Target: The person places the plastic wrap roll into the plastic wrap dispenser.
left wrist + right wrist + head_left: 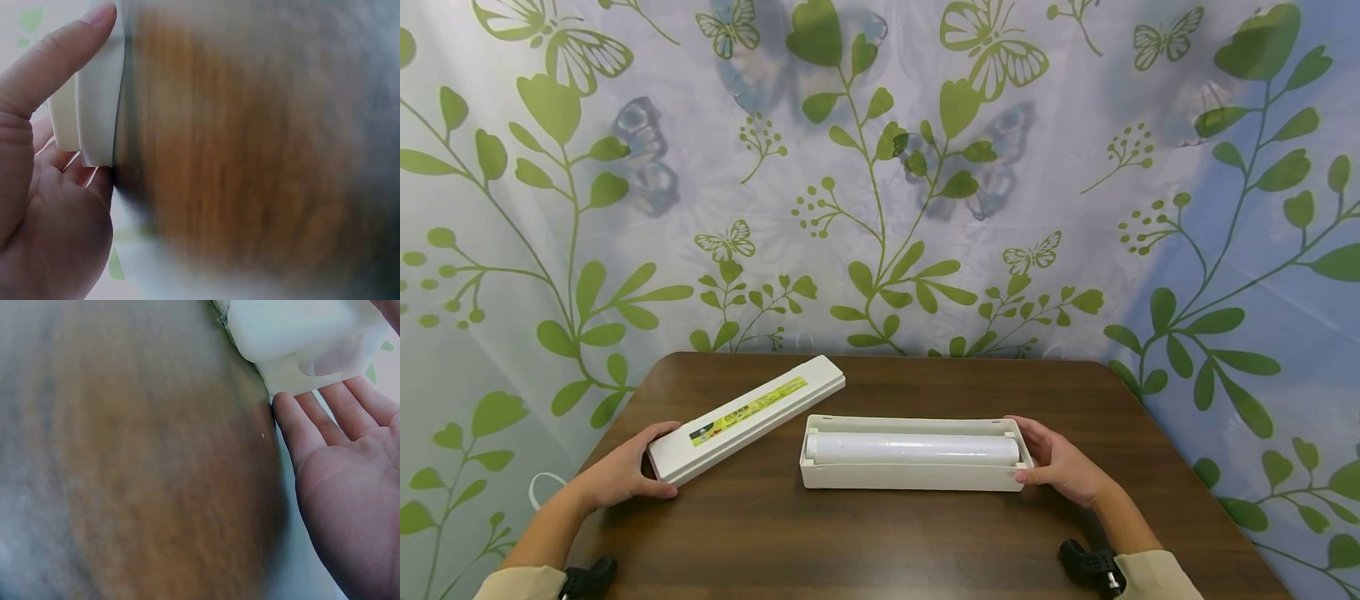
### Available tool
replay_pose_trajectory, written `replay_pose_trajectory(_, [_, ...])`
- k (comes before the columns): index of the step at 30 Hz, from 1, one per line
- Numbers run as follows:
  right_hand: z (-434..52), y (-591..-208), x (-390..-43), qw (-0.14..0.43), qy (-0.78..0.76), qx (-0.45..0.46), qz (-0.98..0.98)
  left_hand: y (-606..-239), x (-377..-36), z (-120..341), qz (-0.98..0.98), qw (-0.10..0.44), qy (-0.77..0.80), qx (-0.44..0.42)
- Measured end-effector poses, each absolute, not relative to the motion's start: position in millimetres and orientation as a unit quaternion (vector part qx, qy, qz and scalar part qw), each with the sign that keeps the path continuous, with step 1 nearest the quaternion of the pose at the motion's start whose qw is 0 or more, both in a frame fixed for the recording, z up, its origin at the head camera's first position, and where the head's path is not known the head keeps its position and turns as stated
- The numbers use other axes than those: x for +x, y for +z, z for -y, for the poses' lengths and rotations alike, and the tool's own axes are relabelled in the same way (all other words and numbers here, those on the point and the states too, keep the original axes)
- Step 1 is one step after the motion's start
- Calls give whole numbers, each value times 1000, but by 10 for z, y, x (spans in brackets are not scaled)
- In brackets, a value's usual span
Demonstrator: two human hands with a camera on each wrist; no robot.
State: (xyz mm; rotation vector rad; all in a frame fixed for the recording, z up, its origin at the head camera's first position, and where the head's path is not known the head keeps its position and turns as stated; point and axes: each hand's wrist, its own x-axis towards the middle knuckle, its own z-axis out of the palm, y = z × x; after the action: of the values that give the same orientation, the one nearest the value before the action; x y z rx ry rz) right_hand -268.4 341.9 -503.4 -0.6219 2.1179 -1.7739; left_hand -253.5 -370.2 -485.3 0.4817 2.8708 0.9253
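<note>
A long white lid (pixel 748 417) with a yellow-green label lies slanted on the left part of the table. My left hand (pixel 621 471) grips its near left end, thumb on the front side and fingers round the back. The left wrist view shows the thumb (pixel 62 56) against the stepped edge of the lid (pixel 100 100). Right of it sits a long white box (pixel 910 477), open on top, with a white plastic-wrap-like roll (pixel 913 448) lying inside. My right hand (pixel 1063 467) holds the box's right end, thumb at the front corner and fingers behind.
The brown wooden table (pixel 880 542) has rounded far corners. Close behind it hangs a curtain (pixel 880 208) printed with green leaves and butterflies. A thin white loop (pixel 538 483) shows beside the table's left edge. Black bands are on both wrists.
</note>
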Motion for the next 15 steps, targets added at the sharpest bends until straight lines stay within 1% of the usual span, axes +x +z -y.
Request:
replay_pose_trajectory(5, [-3419,-5036,-2684,151,-616,-224,-740,-4859,-2541,3703,-940,39,300,155])
replay_pose_trajectory(15, [-3430,-5051,-2688,152,-616,-229,-739,-4897,-2550,3735,-946,7,285,154])
